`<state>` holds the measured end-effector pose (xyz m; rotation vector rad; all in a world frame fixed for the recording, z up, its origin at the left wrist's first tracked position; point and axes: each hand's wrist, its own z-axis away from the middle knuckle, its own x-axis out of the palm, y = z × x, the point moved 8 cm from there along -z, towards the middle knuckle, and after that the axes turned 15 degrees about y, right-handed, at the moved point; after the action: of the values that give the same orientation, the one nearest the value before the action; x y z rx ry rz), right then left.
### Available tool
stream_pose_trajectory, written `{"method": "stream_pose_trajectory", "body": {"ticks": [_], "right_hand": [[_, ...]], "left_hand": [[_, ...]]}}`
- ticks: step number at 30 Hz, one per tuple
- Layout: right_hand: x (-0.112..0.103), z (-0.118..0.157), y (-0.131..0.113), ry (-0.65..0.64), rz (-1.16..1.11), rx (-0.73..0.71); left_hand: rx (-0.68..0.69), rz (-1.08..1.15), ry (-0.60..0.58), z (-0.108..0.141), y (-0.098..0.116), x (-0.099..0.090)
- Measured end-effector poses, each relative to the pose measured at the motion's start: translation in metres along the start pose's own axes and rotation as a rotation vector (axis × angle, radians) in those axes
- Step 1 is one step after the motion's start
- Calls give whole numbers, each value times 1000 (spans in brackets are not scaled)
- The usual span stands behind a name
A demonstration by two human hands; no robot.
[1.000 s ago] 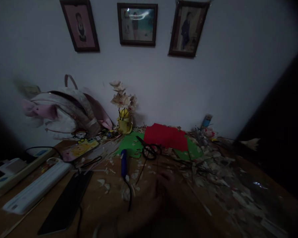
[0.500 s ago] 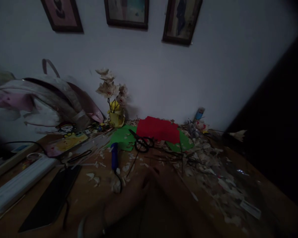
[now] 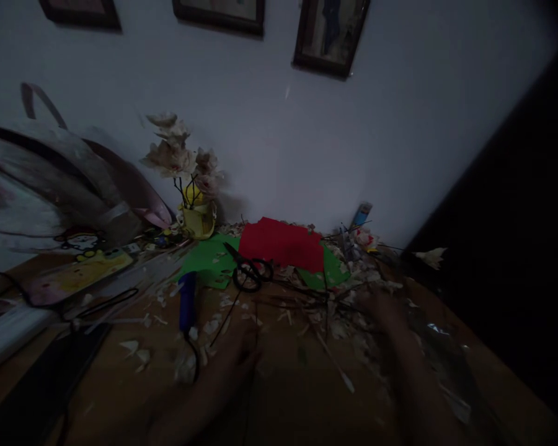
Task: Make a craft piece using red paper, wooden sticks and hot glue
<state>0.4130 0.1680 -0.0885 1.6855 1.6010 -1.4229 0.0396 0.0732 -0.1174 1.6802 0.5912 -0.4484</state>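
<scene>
My left hand (image 3: 242, 350) is at the lower middle, its fingers curled around a thin dark stick (image 3: 256, 316) that stands nearly upright. My right hand (image 3: 381, 306) reaches into the pile of pale petals and shavings (image 3: 353, 328) on the right; its fingers are dark and blurred. Black scissors (image 3: 248, 269) lie open on green paper (image 3: 209, 263) beside red paper (image 3: 281, 244). The blue glue gun (image 3: 186, 303) lies left of the scissors. Thin dark twigs (image 3: 302, 297) are between my hands.
A yellow pot (image 3: 198, 220) with pale flowers stands by the wall. A pink and white bag (image 3: 88, 179), a dark flat panel (image 3: 46, 384) and a white power strip (image 3: 13, 337) are at left. A cotton-tipped stick (image 3: 337, 365) lies near the front.
My hands have moved apart: the right one has gone right to the petal pile, the left one slightly left. The view has shifted, and the table things appear further left.
</scene>
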Motion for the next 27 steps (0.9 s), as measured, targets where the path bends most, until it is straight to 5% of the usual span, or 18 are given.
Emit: {"method": "stream_pose_trajectory", "body": {"ticks": [5, 11, 16, 21, 27], "right_hand": [[11, 1, 17, -21, -63, 52], [-14, 2, 7, 165, -323, 115], [-4, 12, -25, -54, -551, 3], [2, 15, -16, -93, -555, 68], [-16, 7, -13, 172, -437, -145]], "left_hand": [[58, -40, 22, -2, 4, -3], [47, -41, 24, 2, -4, 0], [121, -26, 56, 1, 1, -1], [112, -35, 57, -2, 1, -2], [77, -49, 18, -3, 7, -5]]}}
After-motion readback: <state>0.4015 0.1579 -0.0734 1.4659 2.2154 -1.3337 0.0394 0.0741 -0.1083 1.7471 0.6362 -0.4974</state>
